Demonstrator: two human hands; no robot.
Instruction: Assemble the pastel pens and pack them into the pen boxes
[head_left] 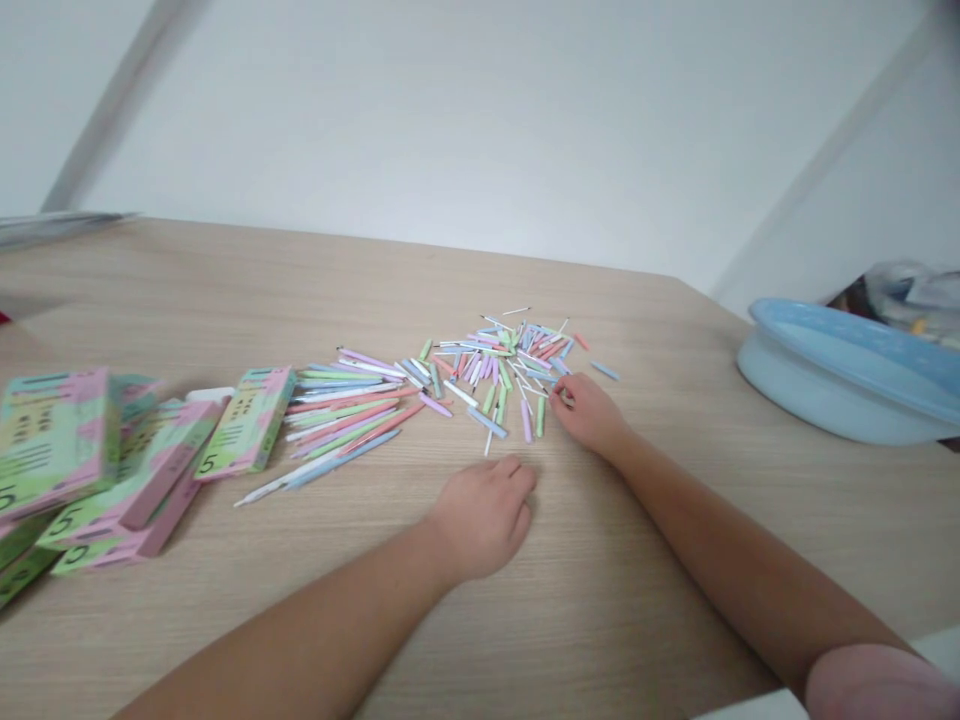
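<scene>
On the head view, here's the right hand (589, 412) at the near right fringe of a loose pile of pen parts (517, 350), fingers bent in toward the thumb; whether a piece is pinched there, I can't tell. The left hand (487, 515) sits lower, knuckles up, fingers curled under, just beside the nearest pieces, and its grip is hidden, so no call on that one. The pile lies around mid-worktop (600, 620), well in from the far edge. Left of it, long pastel pens (349, 395) bunch together, then come printed boxes (247, 425), heaped toward the left edge. Over by the right edge: a blue tub (825, 400)!
</scene>
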